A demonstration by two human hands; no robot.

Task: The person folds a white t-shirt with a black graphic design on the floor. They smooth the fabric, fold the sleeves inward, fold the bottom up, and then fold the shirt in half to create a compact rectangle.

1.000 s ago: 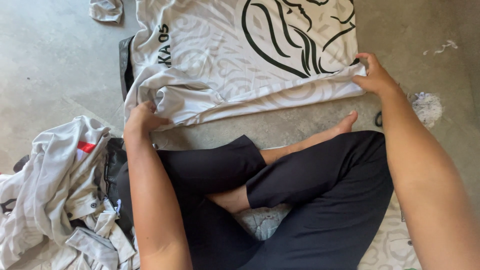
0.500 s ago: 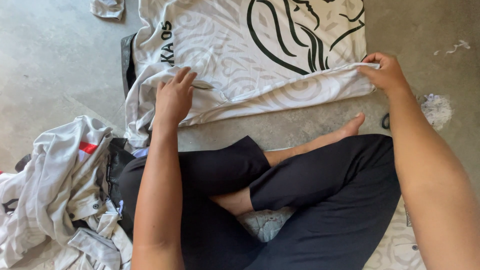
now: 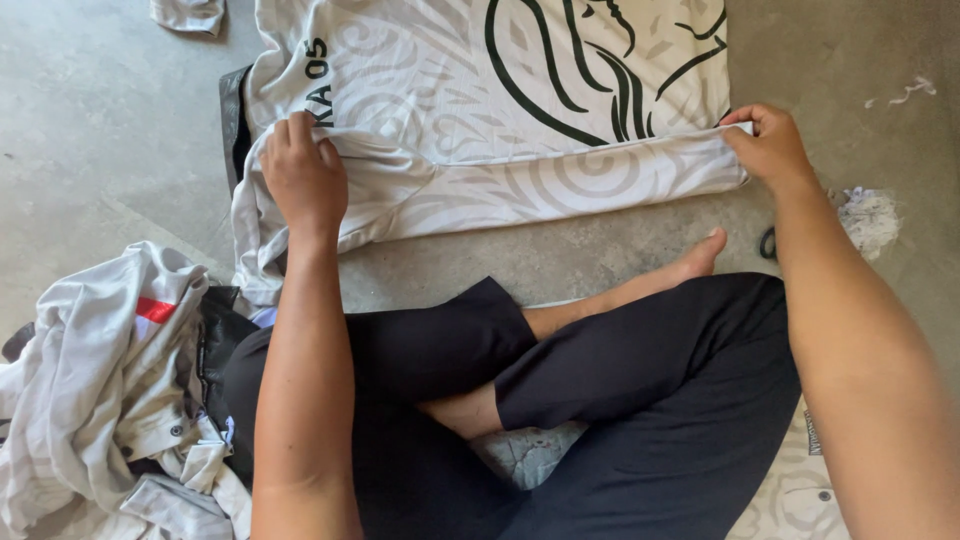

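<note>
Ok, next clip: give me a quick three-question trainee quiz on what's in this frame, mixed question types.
1. True or false: both hands grip the folded edge of the white patterned shirt.
2. Multiple choice: where does the heap of pale garments lie? A) beside the person's left knee B) on top of the shirt C) beyond the right hand
3. Short answer: what surface is the shirt spread on?

Key
1. True: the left hand holds the fold near the sleeve, the right hand pinches its far end.
2. A
3. The bare grey concrete floor.
</note>
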